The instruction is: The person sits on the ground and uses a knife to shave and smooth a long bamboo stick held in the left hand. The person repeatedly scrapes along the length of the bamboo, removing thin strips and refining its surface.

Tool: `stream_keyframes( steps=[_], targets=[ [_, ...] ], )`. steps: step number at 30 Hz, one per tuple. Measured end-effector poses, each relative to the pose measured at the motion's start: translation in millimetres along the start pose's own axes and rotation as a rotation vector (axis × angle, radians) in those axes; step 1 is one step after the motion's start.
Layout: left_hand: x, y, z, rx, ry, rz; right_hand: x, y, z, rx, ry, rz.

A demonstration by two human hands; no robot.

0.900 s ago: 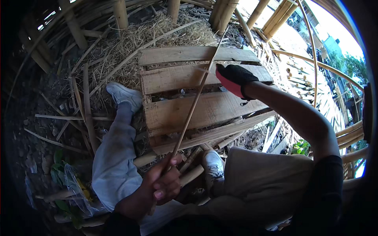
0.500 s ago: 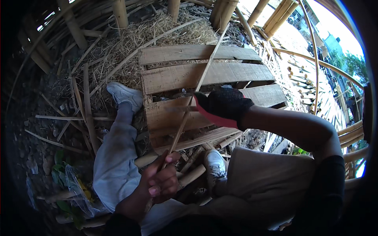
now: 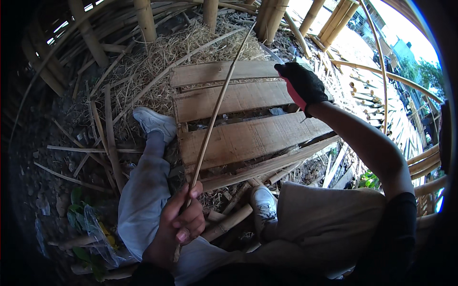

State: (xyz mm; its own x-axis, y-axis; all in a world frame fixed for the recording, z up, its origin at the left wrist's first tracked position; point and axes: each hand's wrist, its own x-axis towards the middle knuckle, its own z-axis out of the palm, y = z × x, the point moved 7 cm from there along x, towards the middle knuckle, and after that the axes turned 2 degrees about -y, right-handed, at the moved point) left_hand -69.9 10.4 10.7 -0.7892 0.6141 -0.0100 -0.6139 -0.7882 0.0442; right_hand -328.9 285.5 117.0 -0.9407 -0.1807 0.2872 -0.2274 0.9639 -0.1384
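My bare left hand (image 3: 180, 217) is closed around the lower end of a long, thin bamboo strip (image 3: 220, 97). The strip slants up and away over a low slatted wooden platform (image 3: 248, 138), its far tip near the bamboo posts. A black and red work glove covers my right hand (image 3: 301, 85), which is closed above the platform's far right part. From its fist a thin, pale knife blade (image 3: 271, 53) points away to the upper left; the handle is mostly hidden in the glove. Blade and strip are apart.
Straw-like bamboo shavings (image 3: 157, 62) lie heaped behind the platform. Loose strips (image 3: 109, 133) litter the ground at left, beside my shoe (image 3: 155, 125). Thick bamboo posts (image 3: 271, 21) stand at the back. Cut bamboo poles (image 3: 365, 97) lie at right. A clear plastic bag (image 3: 98, 236) is at lower left.
My right hand with the knife has moved away and to the right, off the strip. The strip's far end has swung left, and my left hand has shifted slightly left.
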Motion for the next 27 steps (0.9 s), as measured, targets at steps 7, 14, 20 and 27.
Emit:
stream_keyframes(
  steps=[7, 14, 20, 27],
  targets=[
    [-12, 40, 3, 0.104, -0.030, 0.270, -59, -98, 24, -0.525, -0.003, -0.707],
    [-20, 61, 9, 0.073, -0.094, 0.456, -73, -117, 40, -0.492, -0.159, -0.820],
    [-19, 63, 10, 0.062, -0.089, 0.452, -26, -39, 48, -0.583, -0.521, -0.341],
    [-18, 59, 7, 0.012, -0.112, 0.383, -56, -108, 35, -0.422, -0.393, -0.512]
  ],
)
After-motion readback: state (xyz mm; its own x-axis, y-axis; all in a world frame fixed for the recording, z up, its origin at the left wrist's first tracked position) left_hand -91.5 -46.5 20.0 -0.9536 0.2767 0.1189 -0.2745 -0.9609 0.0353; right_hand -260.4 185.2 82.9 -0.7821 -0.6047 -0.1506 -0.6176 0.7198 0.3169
